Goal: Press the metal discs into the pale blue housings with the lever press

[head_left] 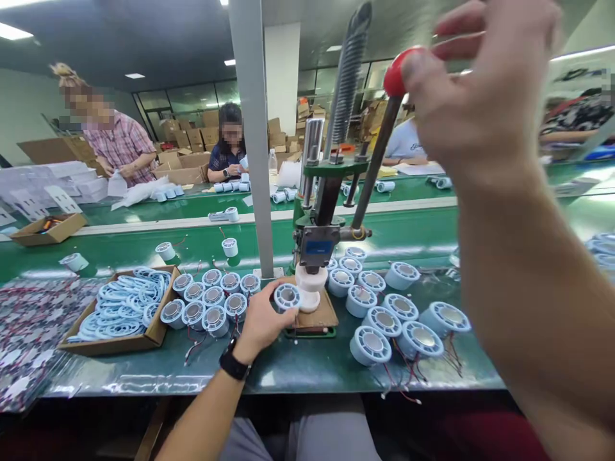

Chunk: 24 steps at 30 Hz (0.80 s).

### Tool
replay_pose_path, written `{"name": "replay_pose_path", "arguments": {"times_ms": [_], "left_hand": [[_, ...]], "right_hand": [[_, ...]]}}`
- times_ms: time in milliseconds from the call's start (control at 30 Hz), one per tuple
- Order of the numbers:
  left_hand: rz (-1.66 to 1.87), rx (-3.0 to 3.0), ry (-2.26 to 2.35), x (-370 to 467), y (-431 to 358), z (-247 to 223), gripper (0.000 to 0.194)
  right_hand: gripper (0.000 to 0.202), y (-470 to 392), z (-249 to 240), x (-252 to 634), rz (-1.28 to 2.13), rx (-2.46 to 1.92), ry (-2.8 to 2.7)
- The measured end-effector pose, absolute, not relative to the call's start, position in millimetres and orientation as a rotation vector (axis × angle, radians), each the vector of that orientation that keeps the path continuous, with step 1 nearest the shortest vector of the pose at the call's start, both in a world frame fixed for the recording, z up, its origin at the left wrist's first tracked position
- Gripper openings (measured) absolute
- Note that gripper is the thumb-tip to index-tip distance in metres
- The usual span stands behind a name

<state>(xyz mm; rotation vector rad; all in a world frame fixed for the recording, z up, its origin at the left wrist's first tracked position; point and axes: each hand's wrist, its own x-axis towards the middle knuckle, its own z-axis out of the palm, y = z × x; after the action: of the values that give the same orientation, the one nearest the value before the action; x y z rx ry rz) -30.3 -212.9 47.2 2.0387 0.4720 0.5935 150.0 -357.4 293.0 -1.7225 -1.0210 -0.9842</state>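
Note:
My left hand (263, 321), with a black watch at the wrist, is closed around a light blue round speaker-like part (287, 296) with a grey centre. This part is beside the white lower nest (309, 301) of a hand press (319, 246), left of it. The white pressing head (311, 277) sits just above the nest. High at the right, my right hand (473, 83) grips the red ball knob (398, 72) on the press lever (379, 160), its thumb against the ball and some fingers lifted. The lever slants up to the right.
Similar round parts with wires stand left (213, 296) and right (383, 320) of the press. A cardboard tray (166, 298) holds blue rings (125, 301). A grey post (262, 141) rises behind my left hand. Co-workers sit and stand across the green conveyor (192, 238).

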Motion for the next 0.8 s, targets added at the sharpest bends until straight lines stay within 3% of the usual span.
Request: {"name": "replay_pose_path", "arguments": {"times_ms": [133, 400, 533, 633, 700, 800], "left_hand": [[0.572, 2.025, 0.428, -0.8, -206.7, 49.0, 0.047], [0.636, 1.638, 0.251, 13.0, -211.4, 25.6, 0.056], [0.576, 1.673, 0.220, 27.8, -217.8, 20.5, 0.047], [0.547, 1.746, 0.243, 33.0, -216.0, 16.2, 0.044], [0.524, 1.721, 0.216, 31.5, -214.1, 14.4, 0.047], [0.443, 1.704, 0.131, 20.3, -212.1, 18.5, 0.060]], "right_hand": [[0.071, -317.2, 317.7, 181.4, -0.624, -1.558, -1.048], [0.074, -309.8, 304.1, 185.6, -0.744, -1.478, -1.006], [0.075, -312.5, 303.5, 183.9, -0.727, -1.487, -1.002], [0.069, -308.3, 304.5, 186.4, -0.708, -1.478, -1.004], [0.054, -306.1, 309.1, 186.7, -0.713, -1.473, -0.965], [0.037, -317.8, 312.2, 174.4, -0.712, -1.456, -0.927]]}}
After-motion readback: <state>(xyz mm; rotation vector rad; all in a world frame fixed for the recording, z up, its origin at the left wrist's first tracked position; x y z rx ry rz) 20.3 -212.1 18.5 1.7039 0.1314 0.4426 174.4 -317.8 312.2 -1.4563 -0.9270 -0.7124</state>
